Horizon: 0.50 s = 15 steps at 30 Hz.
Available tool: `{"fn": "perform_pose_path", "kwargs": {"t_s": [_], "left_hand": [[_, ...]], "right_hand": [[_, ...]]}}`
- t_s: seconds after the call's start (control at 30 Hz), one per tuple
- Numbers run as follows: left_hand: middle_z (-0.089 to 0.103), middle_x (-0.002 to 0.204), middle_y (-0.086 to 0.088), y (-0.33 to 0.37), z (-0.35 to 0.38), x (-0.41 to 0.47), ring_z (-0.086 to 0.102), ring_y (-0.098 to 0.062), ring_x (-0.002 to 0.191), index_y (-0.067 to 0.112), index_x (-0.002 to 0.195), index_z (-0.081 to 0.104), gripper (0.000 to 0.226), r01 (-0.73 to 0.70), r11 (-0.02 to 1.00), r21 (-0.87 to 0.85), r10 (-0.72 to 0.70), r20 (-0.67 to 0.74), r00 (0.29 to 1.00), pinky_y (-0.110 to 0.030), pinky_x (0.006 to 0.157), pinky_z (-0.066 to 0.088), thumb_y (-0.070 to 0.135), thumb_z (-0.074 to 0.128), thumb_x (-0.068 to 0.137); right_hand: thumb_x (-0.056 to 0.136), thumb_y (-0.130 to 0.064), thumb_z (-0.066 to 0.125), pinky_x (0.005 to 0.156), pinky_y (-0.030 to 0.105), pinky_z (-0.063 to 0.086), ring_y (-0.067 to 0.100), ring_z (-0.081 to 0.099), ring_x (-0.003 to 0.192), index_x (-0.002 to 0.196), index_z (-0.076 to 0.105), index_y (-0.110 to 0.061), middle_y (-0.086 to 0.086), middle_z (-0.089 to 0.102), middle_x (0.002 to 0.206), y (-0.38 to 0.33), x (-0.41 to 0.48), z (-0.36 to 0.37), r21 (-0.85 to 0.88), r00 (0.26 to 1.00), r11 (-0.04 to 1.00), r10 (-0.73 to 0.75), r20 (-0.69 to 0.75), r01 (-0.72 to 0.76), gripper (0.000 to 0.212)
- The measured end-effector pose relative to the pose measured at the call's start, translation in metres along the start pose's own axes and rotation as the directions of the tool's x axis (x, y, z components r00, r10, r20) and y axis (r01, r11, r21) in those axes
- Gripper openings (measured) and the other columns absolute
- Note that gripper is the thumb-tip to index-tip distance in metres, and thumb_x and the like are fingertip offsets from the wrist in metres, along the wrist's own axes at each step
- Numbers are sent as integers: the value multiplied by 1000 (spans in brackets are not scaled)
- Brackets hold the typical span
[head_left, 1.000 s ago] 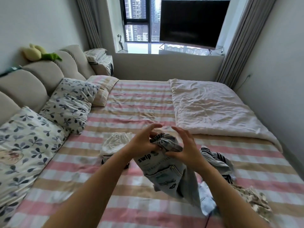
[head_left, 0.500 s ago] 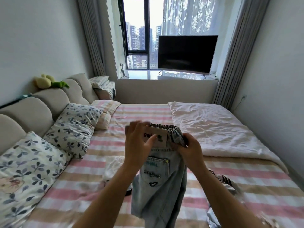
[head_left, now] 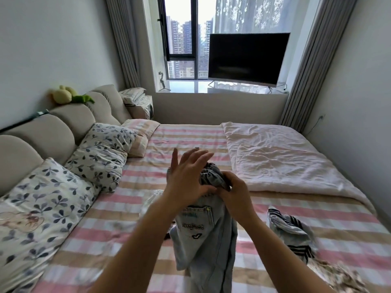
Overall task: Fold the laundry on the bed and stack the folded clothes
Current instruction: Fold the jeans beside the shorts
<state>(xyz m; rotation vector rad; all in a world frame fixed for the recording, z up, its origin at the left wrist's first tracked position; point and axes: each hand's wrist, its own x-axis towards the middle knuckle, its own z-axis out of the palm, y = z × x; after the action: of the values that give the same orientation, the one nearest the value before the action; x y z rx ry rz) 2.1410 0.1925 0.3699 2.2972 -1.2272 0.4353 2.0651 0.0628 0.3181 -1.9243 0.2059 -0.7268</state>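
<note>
On the far left the leaf-print pillows (head_left: pixel 99 153) lean on the headboard (head_left: pixel 53 134), well apart from the work. Near my left forearm a pale garment (head_left: pixel 151 197) lies on the bed (head_left: pixel 186 136), partly hidden by the arm, so I cannot tell whether it is folded. My left hand (head_left: pixel 186 176) is raised in front of me with its fingers straight and spread, gripping nothing, its thumb close to the gathered waistband. I judge it is set to take the band's other side. The jeans (head_left: pixel 203 233) hang from that waistband above the bed, back pocket toward me. The legs drop straight and run out of view, which should let the cloth line up for a fold. My right hand (head_left: pixel 234 193) has its fingers curled round the bunched waistband and carries the weight. Further right a striped garment (head_left: pixel 289 231) and a patterned garment (head_left: pixel 338 275) lie crumpled on the bed, not yet folded. Beyond them a pale quilt (head_left: pixel 285 157) lies along the bed's right side.
</note>
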Motion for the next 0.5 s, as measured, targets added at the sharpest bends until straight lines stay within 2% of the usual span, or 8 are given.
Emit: {"fn": "perform_pose_path", "kwargs": {"t_s": [0.03,0.07,0.13,0.2,0.27,0.33,0.43,0.5], "left_hand": [[53,133,3,-3,-7,10,39,-18,130,23,130,49,74,-6,999,38,1,135,991,-43,115,1,42,77,65],[60,123,1,-5,-13,19,48,-19,122,22,124,54,65,2,999,34,-11,248,969,-44,114,15,41,76,66],[68,97,-3,-7,-21,27,62,-22,94,16,104,62,45,15,999,-28,-4,358,934,-39,88,45,34,77,67],[68,84,-5,-8,-25,27,62,-22,80,9,93,65,36,11,995,-104,26,354,935,-38,73,48,27,79,66],[67,81,-6,-11,-33,27,62,-23,77,6,90,65,34,12,989,-148,37,325,945,-37,73,47,21,82,64],[66,80,-5,-15,-48,29,60,-21,76,5,88,65,35,17,989,-150,29,303,953,-34,74,45,19,84,62],[67,78,-5,-18,-81,37,60,-18,73,5,86,66,35,23,991,-133,18,302,953,-29,73,44,17,85,59],[66,74,0,-18,-105,42,58,-4,67,8,84,66,32,32,994,-104,1,307,952,-15,64,43,12,84,59]], "right_hand": [[73,5,67,65,5,41,-11,58,76,95,62,-28,-22,63,82,-2,0,1,6,1000,1000,-12,22,12,39],[73,5,66,66,6,42,-10,58,78,95,61,-30,-22,64,83,-3,-1,3,10,999,1000,-20,36,20,42],[74,4,66,66,15,47,-3,61,78,93,57,-36,-17,65,83,-3,-3,5,43,999,999,0,48,-2,45],[75,-2,70,69,27,51,8,64,81,97,52,-33,-9,67,85,0,-5,5,96,997,994,42,59,-48,42],[73,-7,75,77,30,52,15,63,90,105,51,-24,0,66,93,6,-8,0,122,994,989,82,69,-90,44],[72,-4,76,83,30,53,18,62,97,111,52,-14,7,64,102,19,-17,-6,152,988,982,92,123,-110,47],[72,2,74,83,22,51,10,61,96,114,52,-9,2,62,104,47,-42,-5,160,959,969,144,245,-186,48],[72,9,71,80,19,50,7,59,92,111,53,-8,0,60,99,67,-56,6,149,946,963,181,268,-226,47]]}}
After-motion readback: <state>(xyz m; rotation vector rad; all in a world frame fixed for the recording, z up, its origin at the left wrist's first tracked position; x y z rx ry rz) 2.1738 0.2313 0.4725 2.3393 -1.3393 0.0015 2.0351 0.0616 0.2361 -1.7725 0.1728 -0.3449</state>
